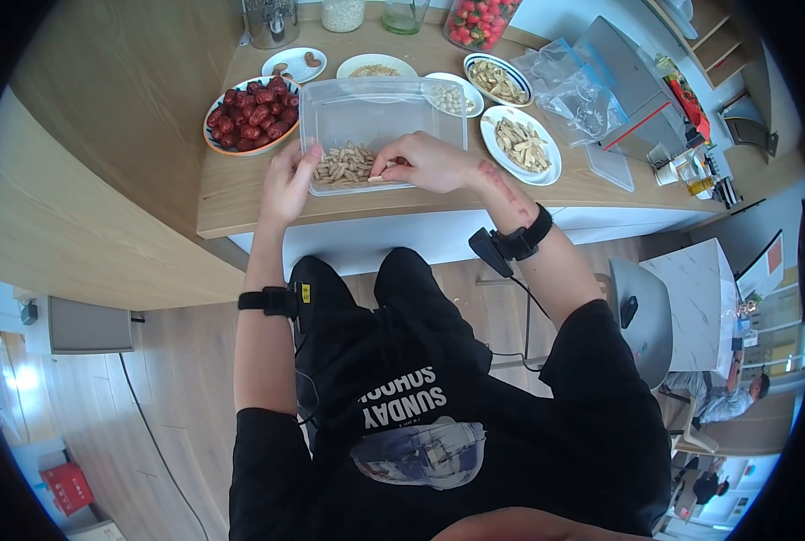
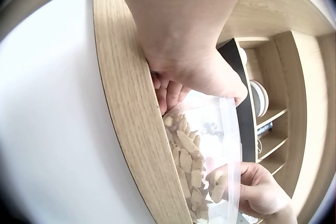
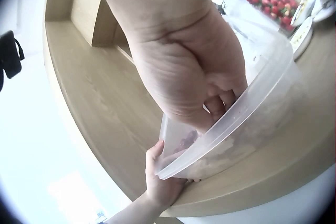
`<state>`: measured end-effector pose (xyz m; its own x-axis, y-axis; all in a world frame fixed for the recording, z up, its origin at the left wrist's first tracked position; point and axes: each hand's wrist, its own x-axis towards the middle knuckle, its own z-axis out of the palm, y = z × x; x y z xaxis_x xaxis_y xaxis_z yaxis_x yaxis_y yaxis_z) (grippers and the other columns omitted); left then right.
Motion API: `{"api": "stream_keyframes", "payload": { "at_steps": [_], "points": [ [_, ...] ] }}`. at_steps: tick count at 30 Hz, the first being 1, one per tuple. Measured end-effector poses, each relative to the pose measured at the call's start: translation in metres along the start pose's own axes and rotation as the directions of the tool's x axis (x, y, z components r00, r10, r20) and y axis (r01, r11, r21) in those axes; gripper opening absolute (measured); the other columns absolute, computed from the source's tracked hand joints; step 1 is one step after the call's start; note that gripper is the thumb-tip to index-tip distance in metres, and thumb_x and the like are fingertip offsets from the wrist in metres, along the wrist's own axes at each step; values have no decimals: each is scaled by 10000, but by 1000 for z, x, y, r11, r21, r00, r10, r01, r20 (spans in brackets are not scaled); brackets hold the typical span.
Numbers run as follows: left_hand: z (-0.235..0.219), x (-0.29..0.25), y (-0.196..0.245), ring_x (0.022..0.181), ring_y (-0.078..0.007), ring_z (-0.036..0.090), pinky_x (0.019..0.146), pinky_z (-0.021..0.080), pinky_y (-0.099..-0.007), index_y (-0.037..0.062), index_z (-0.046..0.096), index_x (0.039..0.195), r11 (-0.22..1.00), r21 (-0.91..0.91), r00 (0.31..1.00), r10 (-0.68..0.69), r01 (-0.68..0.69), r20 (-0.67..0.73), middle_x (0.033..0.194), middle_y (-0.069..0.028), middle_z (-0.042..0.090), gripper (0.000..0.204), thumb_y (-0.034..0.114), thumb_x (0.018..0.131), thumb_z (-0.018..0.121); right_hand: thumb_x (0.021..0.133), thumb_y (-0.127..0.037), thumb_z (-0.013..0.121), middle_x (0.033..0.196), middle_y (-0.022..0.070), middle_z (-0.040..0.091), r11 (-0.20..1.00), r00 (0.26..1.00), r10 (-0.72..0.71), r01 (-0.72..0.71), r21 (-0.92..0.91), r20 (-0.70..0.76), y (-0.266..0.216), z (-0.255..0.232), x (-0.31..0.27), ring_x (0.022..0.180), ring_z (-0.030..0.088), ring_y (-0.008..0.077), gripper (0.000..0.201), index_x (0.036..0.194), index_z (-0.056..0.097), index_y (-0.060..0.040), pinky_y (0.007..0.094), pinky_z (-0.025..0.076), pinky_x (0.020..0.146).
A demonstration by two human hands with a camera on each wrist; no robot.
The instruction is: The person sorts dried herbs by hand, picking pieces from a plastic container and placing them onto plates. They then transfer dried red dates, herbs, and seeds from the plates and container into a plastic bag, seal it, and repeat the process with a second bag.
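Observation:
A clear plastic container stands near the front edge of the wooden counter, with pale dried slices heaped along its near side. My left hand grips its left end, thumb over the rim and fingers low on the outside. Reaching over the near rim, my right hand has its fingers inside the container, bent above the heap. Thumb and fingertips pinch a pale dried slice, seen through the clear wall in the left wrist view.
A bowl of red dates stands left of the container. Behind it are small plates, one with a few brown pieces. To the right lie a plate of pale slices, a striped bowl, plastic bags and a clear lid. A strawberry container stands at the back.

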<state>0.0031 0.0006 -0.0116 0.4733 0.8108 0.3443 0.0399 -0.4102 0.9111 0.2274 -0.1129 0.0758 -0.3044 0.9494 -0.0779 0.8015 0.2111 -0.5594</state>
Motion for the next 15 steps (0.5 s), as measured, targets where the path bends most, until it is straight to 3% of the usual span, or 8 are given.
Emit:
{"api": "stream_keyframes", "payload": {
  "at_steps": [7, 9, 12, 15],
  "points": [
    [-4, 1, 3, 713, -127, 538, 691, 441, -303, -84, 630, 1181, 999, 39, 1000, -18, 17, 17, 754, -85, 652, 563, 435, 966, 588, 947, -164, 591, 986, 158, 719, 996, 999, 46, -45, 71, -11, -1, 1, 0, 941, 679, 302, 221, 1078, 713, -34, 383, 506, 837],
    [-8, 2, 5, 783, -144, 592, 755, 469, -308, -85, 624, 1196, 988, 94, 987, -130, 122, 93, 835, -128, 695, 562, 428, 969, 589, 963, -232, 599, 979, 136, 723, 979, 1000, 6, -3, 205, -13, 1, 3, 0, 904, 673, 250, 260, 1094, 714, -39, 371, 506, 835],
    [-4, -1, 8, 823, -153, 614, 788, 478, -310, -85, 622, 1198, 998, 14, 997, -67, 66, 47, 883, -144, 713, 545, 410, 972, 588, 933, -279, 668, 982, 104, 726, 977, 998, 53, -60, 204, 40, -3, 1, -3, 861, 644, 183, 293, 1100, 721, -44, 340, 513, 813],
    [-4, -1, 8, 799, -148, 604, 767, 474, -309, -84, 622, 1197, 998, 24, 998, -55, 54, 41, 865, -129, 707, 531, 398, 975, 587, 877, -273, 745, 977, 80, 729, 976, 1000, 8, -10, 216, 10, -10, 0, -10, 834, 613, 137, 313, 1096, 732, -50, 310, 518, 789]
  ]
}}
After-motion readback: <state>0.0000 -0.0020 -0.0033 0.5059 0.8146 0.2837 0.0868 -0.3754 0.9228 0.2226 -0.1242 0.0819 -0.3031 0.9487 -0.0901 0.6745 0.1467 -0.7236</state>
